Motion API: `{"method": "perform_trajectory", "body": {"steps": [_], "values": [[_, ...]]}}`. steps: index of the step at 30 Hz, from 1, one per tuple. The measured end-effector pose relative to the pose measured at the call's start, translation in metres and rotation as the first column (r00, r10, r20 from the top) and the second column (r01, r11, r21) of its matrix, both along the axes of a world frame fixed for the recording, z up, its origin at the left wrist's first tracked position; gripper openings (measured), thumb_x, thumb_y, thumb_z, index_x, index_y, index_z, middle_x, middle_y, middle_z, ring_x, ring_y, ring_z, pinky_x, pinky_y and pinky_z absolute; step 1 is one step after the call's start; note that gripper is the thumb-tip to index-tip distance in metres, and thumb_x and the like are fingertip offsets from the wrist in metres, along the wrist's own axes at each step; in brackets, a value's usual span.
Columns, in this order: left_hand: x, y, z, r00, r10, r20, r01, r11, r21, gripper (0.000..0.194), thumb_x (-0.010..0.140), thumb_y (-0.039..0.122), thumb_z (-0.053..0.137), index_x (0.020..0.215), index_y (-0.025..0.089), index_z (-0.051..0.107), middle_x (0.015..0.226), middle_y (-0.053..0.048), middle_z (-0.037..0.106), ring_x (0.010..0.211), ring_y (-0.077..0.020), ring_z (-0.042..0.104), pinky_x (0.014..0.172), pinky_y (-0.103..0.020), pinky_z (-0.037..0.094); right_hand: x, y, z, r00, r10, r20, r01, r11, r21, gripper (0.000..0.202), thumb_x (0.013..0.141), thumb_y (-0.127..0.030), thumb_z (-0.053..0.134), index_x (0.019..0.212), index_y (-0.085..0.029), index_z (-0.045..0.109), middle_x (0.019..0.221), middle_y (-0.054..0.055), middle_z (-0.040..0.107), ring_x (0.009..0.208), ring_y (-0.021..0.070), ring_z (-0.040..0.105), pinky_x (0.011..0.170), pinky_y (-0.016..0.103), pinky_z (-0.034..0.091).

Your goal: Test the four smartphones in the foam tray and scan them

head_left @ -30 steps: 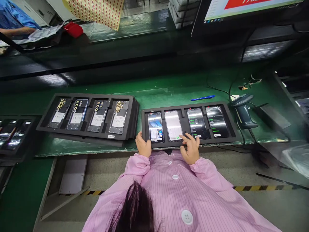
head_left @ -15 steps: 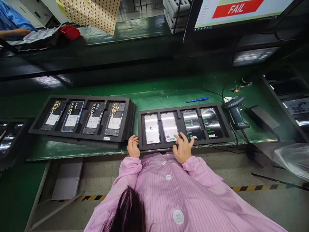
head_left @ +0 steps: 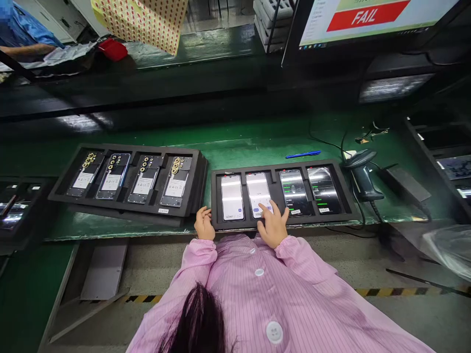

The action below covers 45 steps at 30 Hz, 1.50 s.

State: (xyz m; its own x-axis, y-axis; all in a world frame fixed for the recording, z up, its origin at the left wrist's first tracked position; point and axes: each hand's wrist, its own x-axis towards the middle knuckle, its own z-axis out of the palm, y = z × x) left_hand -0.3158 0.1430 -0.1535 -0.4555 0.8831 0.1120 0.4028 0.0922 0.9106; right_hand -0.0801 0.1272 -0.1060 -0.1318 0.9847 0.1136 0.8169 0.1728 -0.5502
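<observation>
A black tray (head_left: 275, 184) in front of me holds several phones face up in its slots. My right hand (head_left: 274, 226) is open over the second phone from the left (head_left: 254, 184), fingers spread, its index fingertip at the lower part of the lit white screen. At the tray's front left corner, my left hand (head_left: 204, 224) has its fingers curled against the edge. The leftmost phone (head_left: 232, 193) also shows a white screen. Two phones on the right, the nearer one (head_left: 294, 189) and the far one (head_left: 324, 184), have dark screens with green text.
On the left, stacked black trays (head_left: 195, 191) hold phones with exposed backs. A blue pen (head_left: 303, 154) lies behind my tray, a barcode scanner (head_left: 364, 176) with cables right of it. Above, a monitor (head_left: 368, 19) reads FAIL. A co-worker's blue sleeve (head_left: 33, 29) shows top left.
My right hand has shifted slightly left over the second phone. The leftmost phone's screen has changed from a logo to a mostly plain page. My left hand stays at the tray corner.
</observation>
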Motion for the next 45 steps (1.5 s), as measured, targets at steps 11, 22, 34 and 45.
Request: {"method": "perform_trajectory", "body": {"steps": [11,22,34,45], "values": [[-0.002,0.000,-0.003,0.997,-0.022,-0.068,0.026,0.998,0.050,0.032,0.076,0.024,0.039,0.101,0.014,0.055,0.082,-0.008,0.069,0.064,-0.0133,0.061,0.059,-0.025,0.048,0.008,-0.009,-0.008,0.984,-0.175,-0.028,0.177,0.972,0.156,0.002,0.079,-0.019,0.043,0.077,-0.020,0.043,0.105,0.008,0.065,0.116,0.0294,0.045,0.099,0.066,0.005],[-0.004,0.000,-0.007,0.998,-0.014,-0.068,0.017,0.999,0.046,0.032,0.076,0.024,0.039,0.102,0.014,0.055,0.082,-0.008,0.069,0.065,-0.0136,0.061,0.061,-0.026,0.048,-0.001,-0.012,-0.006,0.996,-0.088,-0.019,0.090,0.987,0.131,0.005,0.079,-0.019,0.042,0.075,-0.021,0.041,0.109,0.007,0.065,0.119,0.0293,0.044,0.098,0.066,0.008],[-0.002,-0.002,-0.008,0.998,0.004,-0.069,-0.001,0.999,0.042,0.031,0.076,0.024,0.039,0.101,0.015,0.055,0.082,-0.008,0.069,0.067,-0.0143,0.063,0.064,-0.027,0.049,-0.010,-0.012,-0.003,0.998,0.035,-0.044,-0.028,0.989,0.146,0.003,0.079,-0.019,0.042,0.080,-0.020,0.045,0.108,0.008,0.065,0.119,0.0282,0.044,0.101,0.064,0.006],[0.002,-0.006,-0.012,0.994,-0.007,-0.105,0.010,1.000,0.029,0.031,0.077,0.021,0.038,0.102,0.016,0.055,0.085,-0.008,0.068,0.073,-0.0150,0.064,0.065,-0.027,0.049,-0.034,0.003,0.004,0.953,0.300,-0.032,-0.300,0.954,-0.001,0.004,0.078,-0.019,0.043,0.081,-0.019,0.046,0.122,0.010,0.057,0.128,0.0324,0.033,0.097,0.069,0.005]]}}
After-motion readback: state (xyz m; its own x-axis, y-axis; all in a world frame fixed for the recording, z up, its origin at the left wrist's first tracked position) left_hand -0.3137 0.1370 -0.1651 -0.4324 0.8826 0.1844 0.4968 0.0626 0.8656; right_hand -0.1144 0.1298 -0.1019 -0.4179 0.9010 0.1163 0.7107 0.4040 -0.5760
